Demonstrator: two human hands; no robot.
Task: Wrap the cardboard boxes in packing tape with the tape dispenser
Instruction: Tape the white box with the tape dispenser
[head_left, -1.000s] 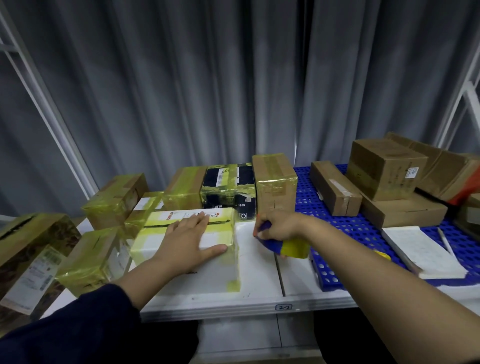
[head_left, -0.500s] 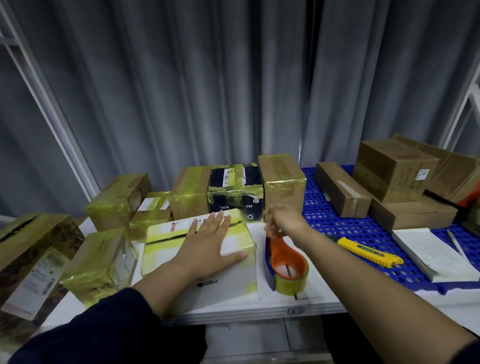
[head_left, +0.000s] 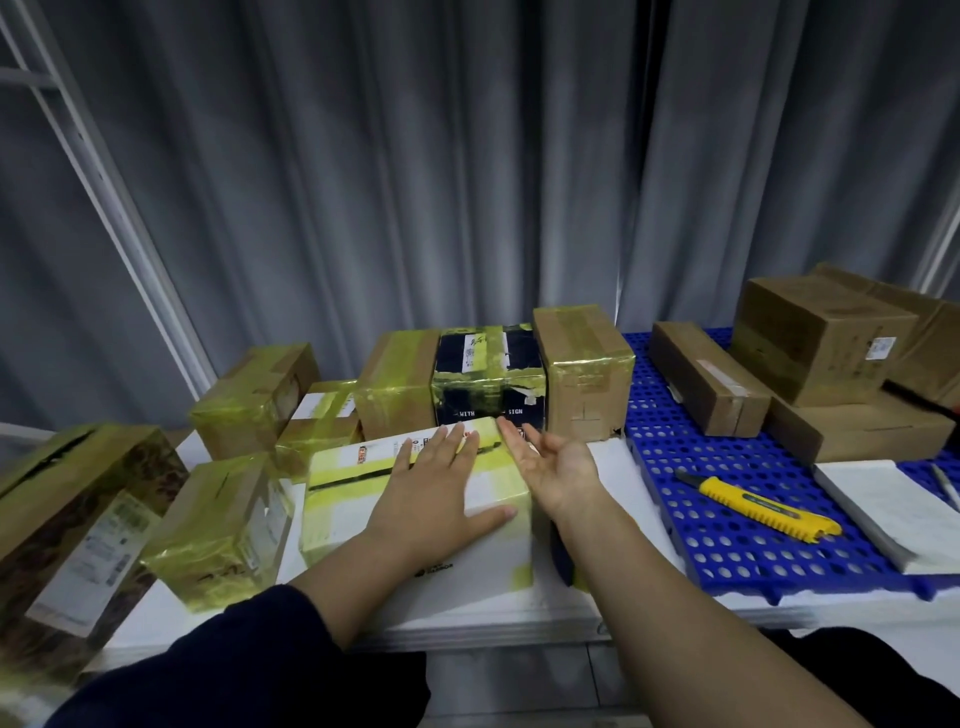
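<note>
A white box (head_left: 363, 488) banded with yellow tape lies on the white table (head_left: 613, 587) in front of me. My left hand (head_left: 436, 488) rests flat on its top, fingers straight. My right hand (head_left: 550, 462) hovers at the box's right far corner, palm turned inward, fingers straight and holding nothing. The tape dispenser (head_left: 563, 556) stands on the table just right of the box, mostly hidden under my right forearm; only a dark blue part shows.
Several yellow-taped boxes (head_left: 582, 374) crowd the back and left of the table. On the blue perforated mat (head_left: 737, 519) at right lie a yellow utility knife (head_left: 763, 504), a white pad (head_left: 893, 509) and plain brown boxes (head_left: 821, 332). Grey curtains hang behind.
My right hand let go of the tape dispenser, left it standing on the table, and moved up to the box's far right corner. My left hand stayed on the box top.
</note>
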